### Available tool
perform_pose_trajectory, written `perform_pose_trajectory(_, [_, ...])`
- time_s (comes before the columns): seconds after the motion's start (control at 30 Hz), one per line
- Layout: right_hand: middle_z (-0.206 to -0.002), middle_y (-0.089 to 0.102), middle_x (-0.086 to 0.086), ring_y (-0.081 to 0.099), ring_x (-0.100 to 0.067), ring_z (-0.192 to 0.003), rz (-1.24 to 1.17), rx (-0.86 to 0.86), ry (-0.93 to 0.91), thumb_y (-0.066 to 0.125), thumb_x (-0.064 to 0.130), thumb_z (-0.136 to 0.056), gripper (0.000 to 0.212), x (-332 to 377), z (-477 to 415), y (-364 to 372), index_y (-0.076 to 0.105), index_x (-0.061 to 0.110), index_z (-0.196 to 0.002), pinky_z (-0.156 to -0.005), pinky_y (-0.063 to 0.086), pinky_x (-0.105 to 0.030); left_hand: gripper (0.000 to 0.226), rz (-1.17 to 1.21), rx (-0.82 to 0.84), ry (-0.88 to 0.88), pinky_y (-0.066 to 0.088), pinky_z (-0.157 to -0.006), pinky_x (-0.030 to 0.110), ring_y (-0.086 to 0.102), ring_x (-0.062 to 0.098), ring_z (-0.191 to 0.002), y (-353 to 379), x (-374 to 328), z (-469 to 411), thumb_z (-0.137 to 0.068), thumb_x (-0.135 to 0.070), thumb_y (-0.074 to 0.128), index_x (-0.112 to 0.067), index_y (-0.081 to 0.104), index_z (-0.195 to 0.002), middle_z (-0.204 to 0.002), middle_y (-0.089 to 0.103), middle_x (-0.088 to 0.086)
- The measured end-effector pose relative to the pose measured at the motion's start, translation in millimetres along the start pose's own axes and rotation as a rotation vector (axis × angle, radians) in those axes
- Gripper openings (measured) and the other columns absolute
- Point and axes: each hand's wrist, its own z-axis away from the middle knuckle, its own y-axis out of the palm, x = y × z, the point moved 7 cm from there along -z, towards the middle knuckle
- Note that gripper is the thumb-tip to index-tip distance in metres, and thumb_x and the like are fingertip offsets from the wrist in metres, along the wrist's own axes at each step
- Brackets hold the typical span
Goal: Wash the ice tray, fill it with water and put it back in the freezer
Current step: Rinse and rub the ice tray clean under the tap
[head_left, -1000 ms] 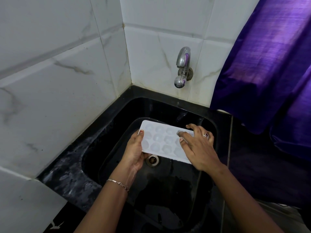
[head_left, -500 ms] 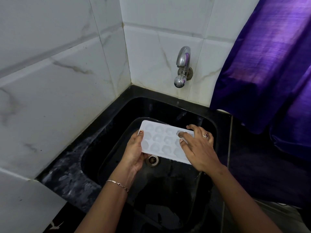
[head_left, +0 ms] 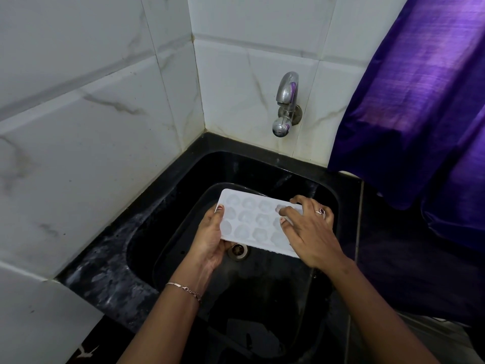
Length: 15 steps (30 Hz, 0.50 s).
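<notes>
The ice tray is white, with rows of rounded cups facing up. It is held inside the black sink, just above the drain, which shows below the tray's near edge. The tray lies crosswise, its long sides running left to right, with its right end somewhat nearer than its left.

The left hand grips the tray's left short end. Its thumb lies over the top rim and the fingers are curled beneath. A thin bracelet sits on that wrist.

The right hand lies palm-down over the tray's right end, covering the cups there. Its fingers are bent, the thumb tip and one fingertip press on the cupped face, and the forefinger reaches the far rim. Whether this hand clasps the tray or only presses on it I cannot tell. A ring is on one of its fingers. The two hands are apart, one at each end of the tray.

The sink is set into a dark stone desk, whose left strip looks wet or streaked. A metal tap comes out of the far wall, above the far side of the sink. White marbled tiles cover the left and far walls, meeting in a corner. A purple curtain hangs on the right, its lower edge just above the desk.
</notes>
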Motion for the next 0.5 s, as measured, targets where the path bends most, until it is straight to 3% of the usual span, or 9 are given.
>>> perform_pose_trajectory(0.23, [-0.15, 0.027, 0.005, 0.025, -0.017, -0.137, 0.081, 0.038, -0.058, 0.014, 0.056, -0.091, 0.057, 8.2, -6.0, -0.4, 0.036, 0.039, -0.14, -0.112, 0.009, -0.043, 0.023, 0.017, -0.01, 0.005, 0.057, -0.08, 0.044, 0.071, 0.024, -0.094, -3.1, 0.7, -0.4, -0.101, -0.033, 0.045, -0.019, 0.06, -0.11, -0.105, 0.073, 0.005])
perform_pose_trajectory(0.43, [-0.149, 0.031, 0.003, 0.027, -0.016, -0.136, 0.077, 0.025, -0.118, 0.015, 0.057, -0.09, 0.058, 25.0, -22.2, -4.1, 0.054, 0.035, -0.127, -0.112, 0.012, -0.045, 0.023, 0.006, -0.003, 0.021, 0.054, -0.085, 0.047, 0.071, 0.023, -0.088, 0.5, 0.5, 0.8, -0.102, -0.031, 0.042, -0.02, 0.062, -0.103, -0.093, 0.076, 0.0])
perform_pose_trajectory(0.5, [-0.148, 0.033, 0.003, 0.027, -0.016, -0.136, 0.072, 0.023, -0.123, 0.013, 0.057, -0.089, 0.059, 28.0, -25.1, -5.4, 0.057, 0.033, -0.12, -0.112, 0.011, -0.045, 0.025, 0.0, -0.009, 0.011, 0.055, -0.084, 0.048, 0.071, 0.025, -0.091, -0.1, 1.9, 0.7, -0.103, -0.032, 0.042, -0.018, 0.062, -0.108, -0.102, 0.075, 0.004])
